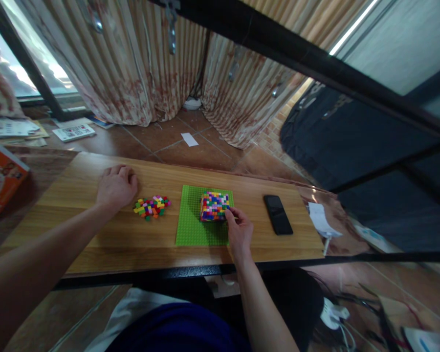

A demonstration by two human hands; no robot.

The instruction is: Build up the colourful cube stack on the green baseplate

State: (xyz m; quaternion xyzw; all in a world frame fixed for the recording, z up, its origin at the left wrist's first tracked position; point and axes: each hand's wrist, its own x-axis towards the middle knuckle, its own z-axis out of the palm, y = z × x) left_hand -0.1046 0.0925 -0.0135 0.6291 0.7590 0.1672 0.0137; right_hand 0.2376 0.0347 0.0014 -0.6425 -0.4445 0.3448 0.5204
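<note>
A block built of many small coloured toy bricks (214,205) stands on a green studded baseplate (190,230). My right hand (240,229) is at the block's right side, thumb and forefinger pinched close against its near right corner. Whatever is between those fingertips is too small to make out. To the left, my left hand (116,187) rests palm down on the wooden table, fingers lying on its surface and holding nothing. Beside it lies a loose pile of small coloured bricks (152,207), between that hand and the baseplate.
A black phone (277,214) lies on the table (139,249) right of the baseplate. Past the right edge is a white paper (322,219). An orange and white box (2,178) stands at far left. Curtains (146,73) hang behind, and a dark metal bar crosses above.
</note>
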